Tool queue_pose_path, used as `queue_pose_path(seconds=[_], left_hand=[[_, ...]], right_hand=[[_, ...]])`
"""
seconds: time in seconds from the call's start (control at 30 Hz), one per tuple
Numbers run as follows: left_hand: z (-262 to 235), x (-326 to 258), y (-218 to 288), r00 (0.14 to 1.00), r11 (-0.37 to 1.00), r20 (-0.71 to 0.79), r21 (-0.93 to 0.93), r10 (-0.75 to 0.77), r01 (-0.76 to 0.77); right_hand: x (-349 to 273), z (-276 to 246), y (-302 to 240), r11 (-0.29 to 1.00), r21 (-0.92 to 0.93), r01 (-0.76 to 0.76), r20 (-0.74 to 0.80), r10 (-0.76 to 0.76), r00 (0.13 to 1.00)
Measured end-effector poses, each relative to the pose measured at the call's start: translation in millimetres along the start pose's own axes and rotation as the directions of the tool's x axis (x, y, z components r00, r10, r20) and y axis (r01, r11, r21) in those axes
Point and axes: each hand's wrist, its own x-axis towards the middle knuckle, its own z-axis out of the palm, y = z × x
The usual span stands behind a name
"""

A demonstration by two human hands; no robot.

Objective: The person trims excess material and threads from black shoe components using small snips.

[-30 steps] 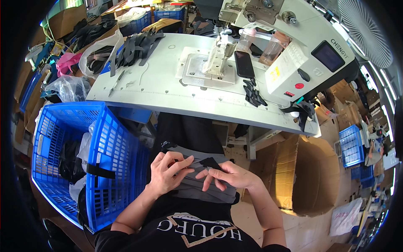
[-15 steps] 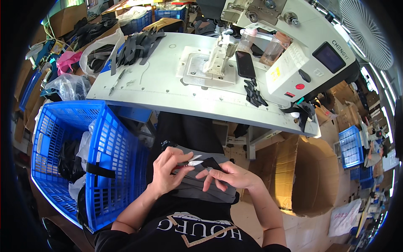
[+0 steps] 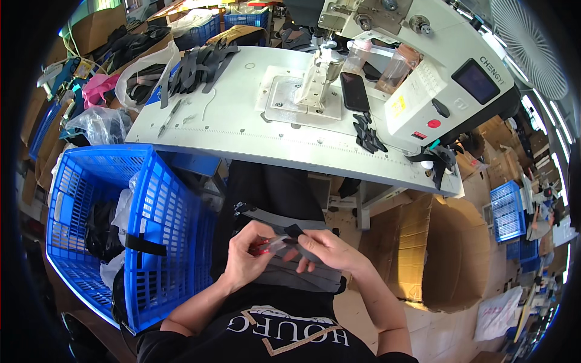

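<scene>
My left hand [image 3: 247, 251] is closed around small red-handled thread snips [image 3: 261, 247]; their pale blades are blurred and point toward the other hand. Between the thumb and fingers of my right hand [image 3: 333, 249] is a dark strap [image 3: 295, 230], its black end sticking up. The blades reach the strap near my right fingertips, and whether they touch it I cannot tell. Across my lap, under both hands, lie several grey straps [image 3: 302, 279].
A white sewing machine [image 3: 417, 100] stands on the table [image 3: 206, 136], with a phone [image 3: 354, 92], a pile of dark straps [image 3: 200, 66] and black pieces [image 3: 368, 133]. A blue crate [image 3: 142, 242] is at my left, a cardboard box [image 3: 417, 254] at my right.
The snips in my left hand have come in to the strap and their blades look closer together. My right hand has turned a little, and the strap end points up more.
</scene>
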Motion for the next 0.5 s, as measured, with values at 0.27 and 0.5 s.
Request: queue_pose_path(seconds=[0.27,0.5], left_hand=[[-39,-16,-25,0.929,0.905,-0.105,0.208,-0.356,0.37],[-20,7,2,0.914,0.754,0.032,0.553,0.405,-0.354]], right_hand=[[0,-20,0,0.982,-0.177,0.058,-0.154,-0.086,0.984],[-4,-12,-11,0.983,-0.164,0.083,-0.053,-0.093,0.994]])
